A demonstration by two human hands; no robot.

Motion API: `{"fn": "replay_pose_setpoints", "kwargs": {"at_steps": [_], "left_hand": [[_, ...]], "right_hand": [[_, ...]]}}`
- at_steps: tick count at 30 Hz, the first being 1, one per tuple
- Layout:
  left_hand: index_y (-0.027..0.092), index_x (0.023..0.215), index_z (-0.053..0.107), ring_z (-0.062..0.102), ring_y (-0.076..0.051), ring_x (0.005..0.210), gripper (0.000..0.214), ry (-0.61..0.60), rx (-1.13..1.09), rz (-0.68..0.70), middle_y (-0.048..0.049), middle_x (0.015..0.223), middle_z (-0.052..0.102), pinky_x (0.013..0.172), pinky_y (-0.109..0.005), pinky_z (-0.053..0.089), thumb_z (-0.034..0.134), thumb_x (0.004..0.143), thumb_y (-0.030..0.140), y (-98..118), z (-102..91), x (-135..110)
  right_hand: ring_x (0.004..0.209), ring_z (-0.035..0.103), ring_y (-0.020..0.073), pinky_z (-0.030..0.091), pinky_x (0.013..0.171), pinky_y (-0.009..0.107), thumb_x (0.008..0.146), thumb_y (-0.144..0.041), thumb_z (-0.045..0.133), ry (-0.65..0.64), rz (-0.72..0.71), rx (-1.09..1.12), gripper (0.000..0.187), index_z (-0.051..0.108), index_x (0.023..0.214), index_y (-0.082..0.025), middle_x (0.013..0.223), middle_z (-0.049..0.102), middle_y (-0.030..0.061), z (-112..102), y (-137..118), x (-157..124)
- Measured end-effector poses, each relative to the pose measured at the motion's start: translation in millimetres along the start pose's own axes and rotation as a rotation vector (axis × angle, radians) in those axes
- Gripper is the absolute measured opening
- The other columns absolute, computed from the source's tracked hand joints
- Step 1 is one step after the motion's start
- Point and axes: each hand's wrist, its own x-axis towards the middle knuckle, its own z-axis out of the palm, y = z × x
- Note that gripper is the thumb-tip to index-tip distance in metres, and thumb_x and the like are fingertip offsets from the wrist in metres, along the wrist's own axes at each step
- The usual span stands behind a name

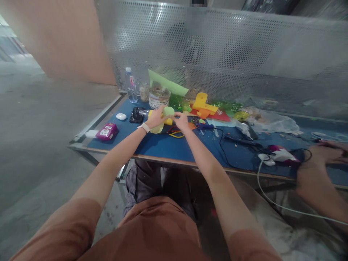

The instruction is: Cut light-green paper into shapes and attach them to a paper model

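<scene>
Between my hands is a small round pale-green piece, likely paper (169, 111), held up over the table. My left hand (157, 116) grips its left side with closed fingers. At its lower right edge, the fingertips of my right hand (180, 120) pinch together. Below my left hand lies a pale yellow sheet (157, 129), partly covered by the hand. A yellow cylindrical thing (168, 121) shows behind my fingers. Looped red and yellow handles or cords (176, 135) rest just under my right hand. A blue glue gun (206, 126) lies to its right.
Along the back stand a water bottle (131, 85), a round tub (159, 98) and a green sheet (168, 84). Yellow shapes (202, 104) lie beyond my hands. A purple packet (107, 132) sits left. Cables and a power strip (280, 154) lie right, near another person's hand (320, 154).
</scene>
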Motion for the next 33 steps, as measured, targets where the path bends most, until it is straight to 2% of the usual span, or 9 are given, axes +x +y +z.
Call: {"fn": "replay_pose_setpoints", "kwargs": {"at_steps": [13, 17, 23, 30, 33], "left_hand": [[0.021, 0.168, 0.066, 0.086, -0.044, 0.144, 0.071, 0.024, -0.063, 0.013, -0.0222, 0.153, 0.088, 0.133, -0.065, 0.066, 0.086, 0.112, 0.06, -5, 2.7, 1], [0.02, 0.17, 0.065, 0.085, -0.044, 0.146, 0.07, 0.015, -0.037, 0.002, -0.0227, 0.157, 0.087, 0.133, -0.064, 0.066, 0.084, 0.112, 0.055, -3, 0.7, 1], [0.021, 0.168, 0.068, 0.085, -0.043, 0.143, 0.071, 0.022, -0.041, -0.004, -0.0208, 0.151, 0.089, 0.131, -0.062, 0.067, 0.087, 0.111, 0.059, 3, -1.6, -1], [0.017, 0.171, 0.065, 0.085, -0.044, 0.146, 0.07, -0.002, -0.031, -0.009, -0.0251, 0.157, 0.086, 0.133, -0.062, 0.066, 0.085, 0.114, 0.052, 5, -3.1, -1], [0.015, 0.172, 0.064, 0.084, -0.044, 0.147, 0.07, -0.009, -0.02, 0.001, -0.0256, 0.159, 0.085, 0.133, -0.063, 0.065, 0.083, 0.115, 0.053, 5, -2.9, -1]], "right_hand": [[0.116, 0.087, 0.0421, 0.068, 0.119, 0.058, 0.084, -0.079, 0.106, 0.002, 0.044, 0.003, 0.06, 0.078, 0.076, -0.026, 0.114, 0.097, 0.0189, 0, -4, -1], [0.113, 0.087, 0.0418, 0.068, 0.117, 0.058, 0.085, -0.082, 0.103, 0.0, 0.047, -0.004, 0.062, 0.077, 0.076, -0.027, 0.111, 0.096, 0.0191, 0, -7, -3], [0.118, 0.086, 0.043, 0.067, 0.118, 0.058, 0.083, -0.083, 0.104, -0.006, 0.055, 0.02, 0.062, 0.077, 0.074, -0.027, 0.112, 0.096, 0.0178, -2, -12, -5], [0.115, 0.085, 0.0423, 0.067, 0.114, 0.056, 0.081, -0.092, 0.102, -0.014, 0.038, -0.009, 0.069, 0.078, 0.076, -0.028, 0.106, 0.095, 0.0165, -2, -14, -5], [0.11, 0.084, 0.0401, 0.067, 0.111, 0.054, 0.082, -0.096, 0.099, -0.012, 0.035, -0.022, 0.073, 0.074, 0.075, -0.028, 0.102, 0.093, 0.0157, -2, -14, -5]]}}
